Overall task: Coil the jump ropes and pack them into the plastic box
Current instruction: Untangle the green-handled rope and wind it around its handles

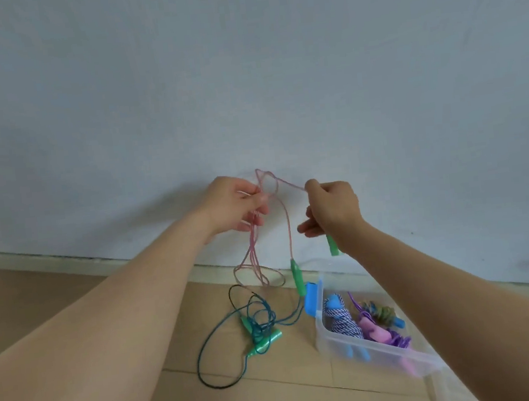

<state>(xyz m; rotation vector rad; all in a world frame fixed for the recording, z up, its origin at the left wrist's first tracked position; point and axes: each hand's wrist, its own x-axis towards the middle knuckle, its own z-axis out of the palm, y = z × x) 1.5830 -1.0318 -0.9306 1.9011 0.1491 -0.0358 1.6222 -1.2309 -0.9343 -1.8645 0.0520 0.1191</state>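
Pinching the pink jump rope (286, 222) up in the air, are we?
— We are: our left hand (238, 208) grips its loops, our right hand (332, 208) pinches a strand and, seemingly, a green handle (333, 247). The plastic box (387, 355) sits near the floor's (276, 388) far edge, right.

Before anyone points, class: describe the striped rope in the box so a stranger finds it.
Find the clear plastic box on the floor by the wall. The striped rope lies at its blue latch end. Unlike the purple rope beside it, it is braided in blue and white.
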